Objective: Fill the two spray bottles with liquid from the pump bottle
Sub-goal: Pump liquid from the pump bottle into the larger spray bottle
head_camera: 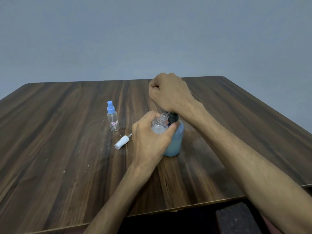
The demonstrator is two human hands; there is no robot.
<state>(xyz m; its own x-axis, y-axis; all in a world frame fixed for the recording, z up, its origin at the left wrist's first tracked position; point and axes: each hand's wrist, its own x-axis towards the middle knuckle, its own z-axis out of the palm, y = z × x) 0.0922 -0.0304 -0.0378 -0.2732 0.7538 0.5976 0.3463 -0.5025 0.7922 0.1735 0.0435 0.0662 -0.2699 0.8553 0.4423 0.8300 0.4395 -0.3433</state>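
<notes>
On the dark wood-grain tabletop (59, 132), furthest left of the things, a small clear spray bottle (113, 121) stands upright with its light blue spray cap screwed on and a little white label with red edging on its side; it looks empty or nearly so. Just to its right and nearer the person, a white spray cap (121, 142) lies on its side on the wood, apart from that bottle, its short tube end pointing up and right. Right of the cap, the left hand (150, 141) grips a second clear spray bottle (160, 124), fingers curled round its body; the bottle is uncapped, its threaded neck open at the top, and some pale liquid shows in its lower part. It is held tilted against the pump bottle (174, 141), which stands on the tabletop just behind and right of it, with a light blue body and a dark pump head. Above that, the right hand (170, 93) is curled into a fist over the pump head, its heel down on the top of the pump; whether the fingers hold anything cannot be told.
</notes>
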